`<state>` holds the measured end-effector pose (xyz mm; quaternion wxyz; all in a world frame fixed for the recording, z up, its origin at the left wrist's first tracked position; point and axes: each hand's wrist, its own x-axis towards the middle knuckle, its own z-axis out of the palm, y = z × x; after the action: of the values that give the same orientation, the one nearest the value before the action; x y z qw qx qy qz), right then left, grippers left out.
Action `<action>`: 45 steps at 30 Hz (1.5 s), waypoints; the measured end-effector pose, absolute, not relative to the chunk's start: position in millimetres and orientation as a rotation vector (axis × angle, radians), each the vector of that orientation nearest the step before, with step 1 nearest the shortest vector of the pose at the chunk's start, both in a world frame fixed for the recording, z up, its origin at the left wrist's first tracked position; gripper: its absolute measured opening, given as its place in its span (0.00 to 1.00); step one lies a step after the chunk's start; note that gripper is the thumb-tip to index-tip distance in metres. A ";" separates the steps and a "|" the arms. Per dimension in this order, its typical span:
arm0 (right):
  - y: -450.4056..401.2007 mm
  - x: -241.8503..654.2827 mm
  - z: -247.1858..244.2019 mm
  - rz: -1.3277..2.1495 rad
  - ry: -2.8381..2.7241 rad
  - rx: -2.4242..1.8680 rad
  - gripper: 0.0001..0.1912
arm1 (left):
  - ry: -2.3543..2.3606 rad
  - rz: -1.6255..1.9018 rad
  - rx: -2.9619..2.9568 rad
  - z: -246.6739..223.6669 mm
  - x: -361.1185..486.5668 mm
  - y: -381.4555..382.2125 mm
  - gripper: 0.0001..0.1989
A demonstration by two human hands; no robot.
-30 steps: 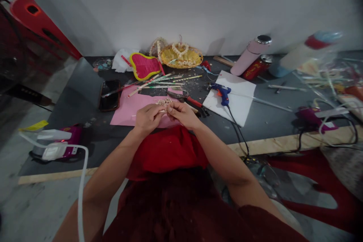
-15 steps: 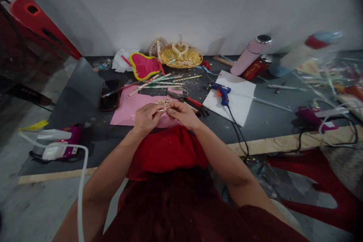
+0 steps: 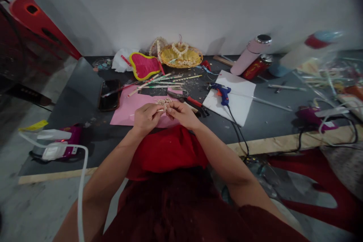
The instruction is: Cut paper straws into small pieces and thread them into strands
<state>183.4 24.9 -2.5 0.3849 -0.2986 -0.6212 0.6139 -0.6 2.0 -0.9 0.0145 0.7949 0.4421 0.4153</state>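
Note:
My left hand [image 3: 146,117] and my right hand [image 3: 183,114] meet above the near edge of a pink sheet [image 3: 124,110]. Pinched between the fingers of both is a thin, pale wooden stick [image 3: 161,110], lying roughly level; its ends are hidden by the fingers. Just beyond my fingertips lies a small heap of short cut wooden pieces [image 3: 163,101]. Pliers with red handles [image 3: 194,101] rest to the right of the heap. Several long printed sticks [image 3: 159,82] are scattered behind the pink sheet.
A blue glue gun [image 3: 223,92] lies on a white board [image 3: 239,100], its cord running over the table's front edge. Phone [image 3: 109,96] at left, yellow basket [image 3: 195,60] at the back. A pink flask [image 3: 249,56] and red can [image 3: 257,67] stand back right. Purple power strips lie at both sides.
Both hands stay in nearly the same place on the thin stick. The fingers have shifted only very slightly; nothing else has visibly moved.

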 end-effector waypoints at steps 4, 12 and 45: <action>24.7 183.3 -1.4 1.574 -1.585 -0.759 0.20 | 1.403 1.263 2.491 -2.1 -1.5 2.6 0.10; 24.1 183.8 -4.7 1.610 -1.509 -0.733 0.18 | 1.389 1.176 2.622 1.4 -2.6 1.5 0.11; 26.0 184.8 -4.3 1.545 -1.589 -0.746 0.19 | 1.212 1.326 2.487 -2.5 -2.7 3.3 0.08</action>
<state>184.8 26.0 -4.3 0.3909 -0.2936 -0.6256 0.6080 -2.7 3.3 -2.5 0.0371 0.8101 0.3947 0.4319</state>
